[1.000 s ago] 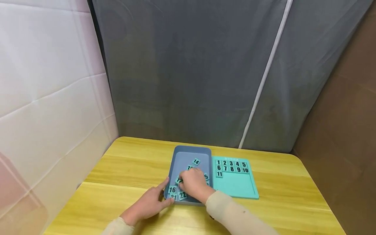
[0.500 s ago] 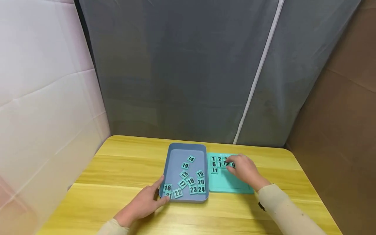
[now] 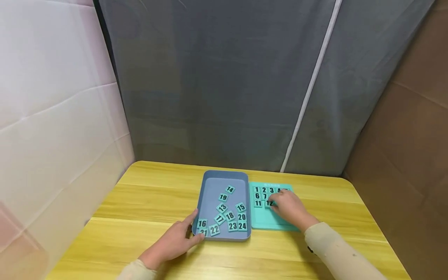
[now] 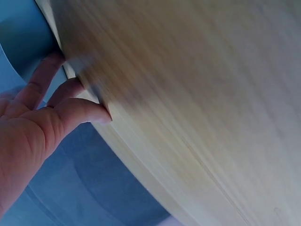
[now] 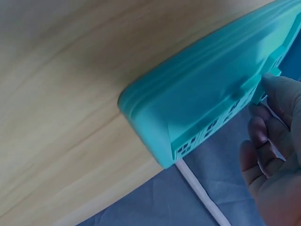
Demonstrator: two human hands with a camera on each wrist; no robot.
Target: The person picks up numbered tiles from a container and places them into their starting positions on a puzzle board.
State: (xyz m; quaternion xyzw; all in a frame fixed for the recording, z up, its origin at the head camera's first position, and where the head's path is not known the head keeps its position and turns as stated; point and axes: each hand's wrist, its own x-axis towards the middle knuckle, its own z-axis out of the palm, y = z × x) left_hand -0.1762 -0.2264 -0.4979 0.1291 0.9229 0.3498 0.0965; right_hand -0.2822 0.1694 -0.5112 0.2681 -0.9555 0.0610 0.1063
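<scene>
Black numbers on small square turquoise tiles (image 3: pixel 229 216) in a shallow blue-grey rectangular tray (image 3: pixel 225 174): 13 through 24, the 21 partly hidden | Flat turquoise rectangular board (image 3: pixel 271 220): tiles 1, 2, 3, 4, 6, 7, 11 | Tile 12 (image 3: pixel 268 203): beside 11 | Board heading (image 3: pixel 272 185): too small to read

Pinched teal tile 12 (image 3: pixel 269 203), beside tile 11 (image 3: pixel 258 203)

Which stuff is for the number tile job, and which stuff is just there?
For the job:
- 12 tile, pinched by the right hand
- teal board
- tray, touched by the left hand
- number tiles in the tray

Just there:
- wooden table, holding everything up
- grey cloth behind
</scene>
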